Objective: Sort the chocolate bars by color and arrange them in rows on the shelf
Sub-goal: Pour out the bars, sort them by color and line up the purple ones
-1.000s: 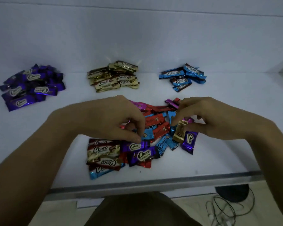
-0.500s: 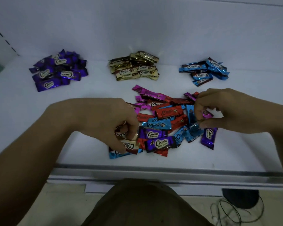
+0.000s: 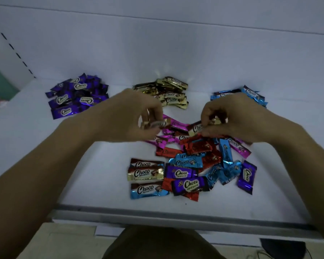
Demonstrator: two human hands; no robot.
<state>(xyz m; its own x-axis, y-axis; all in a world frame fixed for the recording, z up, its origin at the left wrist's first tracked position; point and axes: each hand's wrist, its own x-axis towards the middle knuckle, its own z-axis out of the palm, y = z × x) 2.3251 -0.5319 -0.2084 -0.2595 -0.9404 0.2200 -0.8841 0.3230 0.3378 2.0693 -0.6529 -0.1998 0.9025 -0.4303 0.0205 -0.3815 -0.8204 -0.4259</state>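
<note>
**Three colours heaped at the back, the mixed pile not yet half cleared**

The white shelf carries everything. Its biggest load is the unsorted heap near the front edge, a jumble of red, blue, purple, pink and gold-and-brown Choco bars that overlap one another.

Along the back wall lie three sorted groups, well apart from each other: the purple pile on the left, the gold pile in the middle and the blue pile on the right. They are loose heaps rather than rows. Judging from this, sorting is partly done for three colours. Red and pink have no group of their own yet, and arranging the bars in rows has not begun.

Both hands hover over the far side of the heap, just in front of the gold pile. The left hand has its fingers curled and pinches a gold-ended bar, blurred, clear of the shelf. The right hand is likewise closed, thumb against fingertips, and grips a gold-and-brown bar just above the pink and red bars. Whether either hand holds more than one bar cannot be told.
</note>
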